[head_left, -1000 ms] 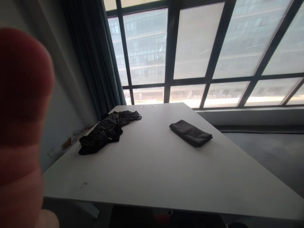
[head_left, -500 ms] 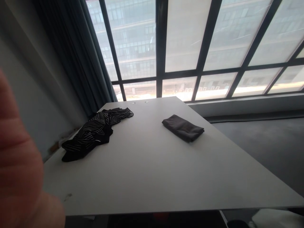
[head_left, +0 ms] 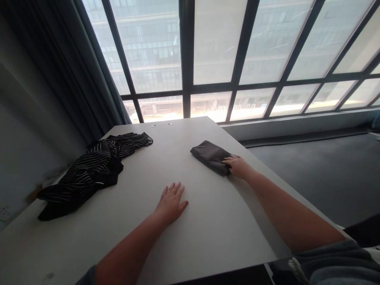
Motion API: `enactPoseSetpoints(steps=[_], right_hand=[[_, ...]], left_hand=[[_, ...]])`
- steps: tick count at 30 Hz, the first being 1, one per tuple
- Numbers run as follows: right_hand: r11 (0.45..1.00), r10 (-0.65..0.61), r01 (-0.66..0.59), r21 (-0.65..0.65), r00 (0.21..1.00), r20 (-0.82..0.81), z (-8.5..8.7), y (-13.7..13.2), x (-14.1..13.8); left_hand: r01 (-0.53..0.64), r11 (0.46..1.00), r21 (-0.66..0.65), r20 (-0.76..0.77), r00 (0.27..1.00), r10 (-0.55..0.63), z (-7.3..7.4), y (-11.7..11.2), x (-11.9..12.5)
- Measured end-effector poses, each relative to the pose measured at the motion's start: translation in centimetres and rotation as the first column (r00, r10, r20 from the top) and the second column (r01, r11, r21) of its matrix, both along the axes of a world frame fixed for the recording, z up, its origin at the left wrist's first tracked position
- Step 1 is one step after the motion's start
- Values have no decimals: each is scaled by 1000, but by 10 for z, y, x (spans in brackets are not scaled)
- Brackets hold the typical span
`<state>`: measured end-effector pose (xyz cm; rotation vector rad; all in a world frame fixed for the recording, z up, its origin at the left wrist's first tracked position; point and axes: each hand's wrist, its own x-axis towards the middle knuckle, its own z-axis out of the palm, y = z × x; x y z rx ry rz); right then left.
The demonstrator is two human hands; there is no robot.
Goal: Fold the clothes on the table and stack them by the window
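A folded dark grey cloth (head_left: 209,155) lies on the white table (head_left: 208,237), right of the middle. My right hand (head_left: 238,166) reaches over its right end, with the fingers stretched out on top of the fabric; the thumb is not clearly visible. My left hand (head_left: 170,202) rests palm down on the bare tabletop, nearer to me and left of the cloth. Its fingers and thumb are apart and nothing is in it. A crumpled black garment with white stripes (head_left: 92,162) lies along the table's left side, away from both hands.
Large windows with dark frames (head_left: 186,59) rise behind the table. A dark blue curtain (head_left: 97,79) hangs at the far left. The table's right edge (head_left: 276,182) slants past my right arm, with grey floor beyond it.
A blurred hand close to the camera on the left is gone. Both hands now reach over the table, the right touching the cloth. The view has shifted to the right.
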<state>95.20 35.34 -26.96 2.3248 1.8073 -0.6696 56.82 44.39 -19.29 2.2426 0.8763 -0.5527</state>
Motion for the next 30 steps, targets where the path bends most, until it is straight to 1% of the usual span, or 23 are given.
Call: enactPoseSetpoints(steps=[2, 4, 6, 7, 9, 11, 12, 13, 15, 16, 17, 18, 19, 20, 21, 22, 23, 25, 26, 27, 28, 29, 30], right_hand=[[998, -41, 39, -51, 999, -25, -1, 5, -16], [997, -48, 47, -69, 999, -22, 8, 15, -40], [997, -20, 16, -80, 999, -42, 22, 29, -73], [997, -10, 4, -79, 997, -77, 30, 35, -92], [999, -10, 2, -50, 987, -161, 42, 47, -127], [999, -43, 35, -39, 972, -232, 48, 57, -152], [996, -90, 83, -41, 959, -269, 49, 61, -160], [985, -175, 168, -50, 928, -328, 49, 64, -163], [926, -365, 365, -97, 800, -475, 48, 70, -164], [878, -450, 458, -141, 688, -569, 48, 72, -164], [822, -512, 533, -199, 542, -666, 48, 73, -164], [774, -543, 577, -261, 391, -743, 49, 73, -166], [738, -548, 598, -312, 262, -794, 50, 72, -169], [711, -539, 608, -353, 149, -829, 52, 71, -173], [686, -520, 612, -394, 33, -854, 54, 70, -177], [668, -492, 612, -423, -63, -868, 57, 68, -179], [660, -460, 613, -434, -127, -879, 61, 67, -180], [626, -386, 628, -462, -264, -884, 72, 63, -171], [617, -356, 640, -458, -293, -888, 79, 62, -162], [614, -337, 657, -437, -282, -898, 86, 59, -151], [622, -326, 671, -405, -248, -912, 94, 57, -137], [635, -322, 678, -369, -201, -925, 101, 54, -124], [653, -326, 680, -335, -147, -934, 107, 51, -111]], left_hand=[[63, 998, 23, -74, 995, -61, -16, -8, 3], [93, 995, 33, -72, 993, -91, -21, -10, 7], [90, 996, 22, -65, 994, -89, -24, -5, 11], [74, 997, 19, -71, 995, -73, -26, 0, 13], [2, 999, 42, -113, 994, 3, -33, 16, 13], [-92, 992, 91, -175, 979, 107, -41, 36, 12], [-130, 985, 111, -197, 969, 150, -44, 45, 10], [-159, 981, 116, -205, 962, 180, -46, 53, 7], [-185, 981, 58, -140, 971, 192, -44, 61, 1], [-183, 983, -18, -60, 982, 182, -40, 60, -1], [-170, 977, -126, 39, 984, 176, -35, 57, -4], [-152, 956, -252, 137, 972, 191, -29, 51, -5], [-147, 917, -371, 220, 946, 240, -22, 43, -6], [-169, 870, -464, 278, 905, 323, -16, 35, -5], [-220, 824, -523, 312, 850, 424, -9, 27, -4], [-294, 782, -549, 336, 779, 529, -4, 21, -2], [-376, 741, -556, 360, 695, 622, 2, 18, 1], [-497, 644, -581, 396, 519, 757, 11, 21, 4], [-528, 587, -614, 395, 439, 807, 16, 28, 4], [-543, 527, -654, 378, 369, 849, 21, 38, 1], [-549, 471, -690, 352, 313, 882, 26, 49, -3], [-551, 432, -714, 326, 284, 902, 30, 62, -10], [-556, 415, -720, 302, 287, 909, 34, 75, -17]])
